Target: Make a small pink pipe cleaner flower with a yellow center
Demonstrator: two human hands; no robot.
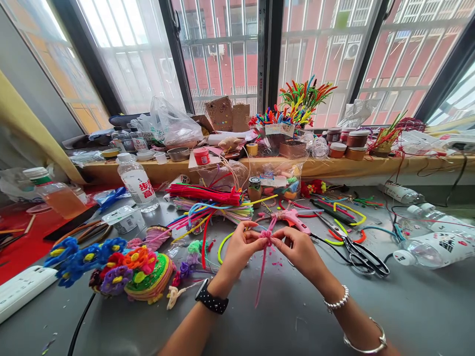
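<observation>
A small pink pipe-cleaner piece [266,237] is held between both hands above the grey table, with a long pink stem hanging down and pink ends pointing up. My left hand [239,247] pinches it from the left side, fingers closed. From the right, my right hand [297,247] pinches the same piece between thumb and finger. Just behind the hands lies a pink glue gun [291,218]. Black-handled scissors [359,254] rest to the right of my right hand.
Pipe-cleaner flowers [117,279] sit at the left, near a white power strip [25,291]. Pipe-cleaner bundles [208,195] and an upright bottle [137,183] stand behind. Bottles [438,249] lie at the right. Jars line the wooden sill [237,168].
</observation>
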